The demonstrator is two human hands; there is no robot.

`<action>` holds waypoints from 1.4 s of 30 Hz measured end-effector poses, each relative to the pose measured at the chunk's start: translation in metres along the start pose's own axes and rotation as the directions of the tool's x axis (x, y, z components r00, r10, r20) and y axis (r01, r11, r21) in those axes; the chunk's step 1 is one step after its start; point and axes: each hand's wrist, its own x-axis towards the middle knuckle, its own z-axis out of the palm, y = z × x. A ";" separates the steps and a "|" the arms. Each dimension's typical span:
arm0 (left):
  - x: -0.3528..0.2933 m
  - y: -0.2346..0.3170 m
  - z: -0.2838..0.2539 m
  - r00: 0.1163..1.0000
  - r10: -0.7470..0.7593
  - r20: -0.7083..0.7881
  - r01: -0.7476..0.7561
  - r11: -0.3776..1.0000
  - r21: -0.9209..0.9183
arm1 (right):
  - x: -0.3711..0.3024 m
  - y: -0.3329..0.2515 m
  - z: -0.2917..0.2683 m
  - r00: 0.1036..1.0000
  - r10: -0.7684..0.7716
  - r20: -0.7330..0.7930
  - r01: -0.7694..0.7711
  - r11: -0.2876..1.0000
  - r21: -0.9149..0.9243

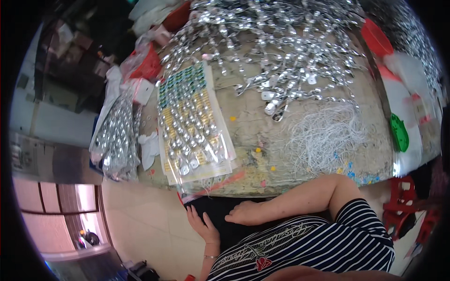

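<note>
My left hand (203,228) rests low over the dark cloth on my lap, its fingers stretched and spread, holding nothing. Beside it, my right hand (244,213) lies on the same dark cloth (225,232) with its fingers curled in; whatever they may hold is hidden. Just beyond both hands, a printed sheet (218,112) with green and yellow rows lies on the table, bearing shiny silver spoon-shaped pieces (187,126) under clear plastic. A clear bag's red edge strip (220,183) runs along the table's front edge, close to my left hand.
A heap of silver pieces (281,28) covers the table's far side. Tangled white threads (328,136) lie at right, near a green dish (399,132) and a red basin (376,37). At left are a plastic bag of silver pieces (117,140) and a red basket (147,63).
</note>
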 end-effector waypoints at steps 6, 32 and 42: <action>-0.003 -0.002 -0.001 1.000 0.004 -0.014 -0.004 0.999 -0.038 | 0.003 0.002 0.009 0.999 -0.029 -0.043 0.029 1.000 0.002; 0.010 -0.012 0.005 0.993 0.109 0.042 -0.112 0.991 0.073 | -0.099 -0.035 -0.017 0.709 0.546 -0.446 -0.023 0.650 0.759; 0.035 0.008 0.021 0.964 0.228 0.136 -0.265 0.838 0.476 | -0.113 0.027 0.063 0.588 0.759 -0.280 -0.472 0.603 0.643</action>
